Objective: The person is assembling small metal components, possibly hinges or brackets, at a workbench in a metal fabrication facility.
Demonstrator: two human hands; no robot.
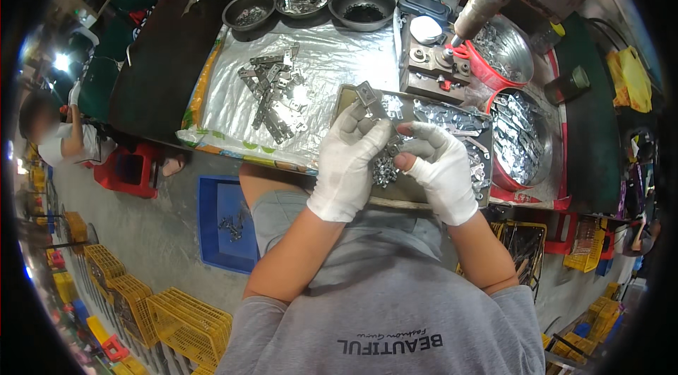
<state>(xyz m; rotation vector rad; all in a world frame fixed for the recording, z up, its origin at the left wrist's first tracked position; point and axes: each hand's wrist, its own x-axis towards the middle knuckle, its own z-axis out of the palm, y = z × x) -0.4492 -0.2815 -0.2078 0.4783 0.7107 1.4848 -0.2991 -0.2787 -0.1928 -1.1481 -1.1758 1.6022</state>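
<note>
Apparently mid-assembly or sorting: the left hand [352, 156] pinches a flat metal strip [366, 94] above the tray [343, 102] at the bench's [152, 78] front edge; whether the right hand [442, 169] grips, I cannot tell. Next calls for steady fingertips.

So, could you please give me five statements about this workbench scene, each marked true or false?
1. The left hand and right hand both wear white gloves. True.
2. The left hand holds no metal part. False: it grips a flat metal bracket.
3. The loose pile of metal brackets lies on a silvery sheet. True.
4. The blue plastic bin is filled to the rim. False: it holds only some small metal pieces, with much of its bottom showing.
5. The right thumb's tip is covered by the glove. False: the thumb tip is bare.
</note>
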